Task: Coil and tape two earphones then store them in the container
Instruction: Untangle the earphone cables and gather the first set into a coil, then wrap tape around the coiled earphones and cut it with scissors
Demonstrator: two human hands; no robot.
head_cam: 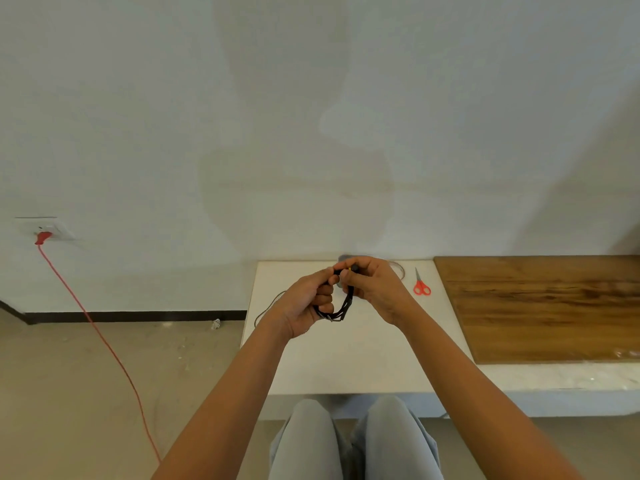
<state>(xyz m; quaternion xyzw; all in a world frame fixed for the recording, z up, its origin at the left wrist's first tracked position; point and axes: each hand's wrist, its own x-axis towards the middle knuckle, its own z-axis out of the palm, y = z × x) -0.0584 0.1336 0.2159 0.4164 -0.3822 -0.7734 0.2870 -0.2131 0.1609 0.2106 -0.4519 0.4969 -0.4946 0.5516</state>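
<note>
Black earphone coil gripped above white worktop, left hand curled round loops, right hand pinching top. Red scissors lying nearby to the right.

Bright, soft, even light leaves only faint grey shadows on the wall above the fingers, which look slightly soft (fine detail of the earphone cable smears there), while the wide lens bends the skirting far left of them.
</note>
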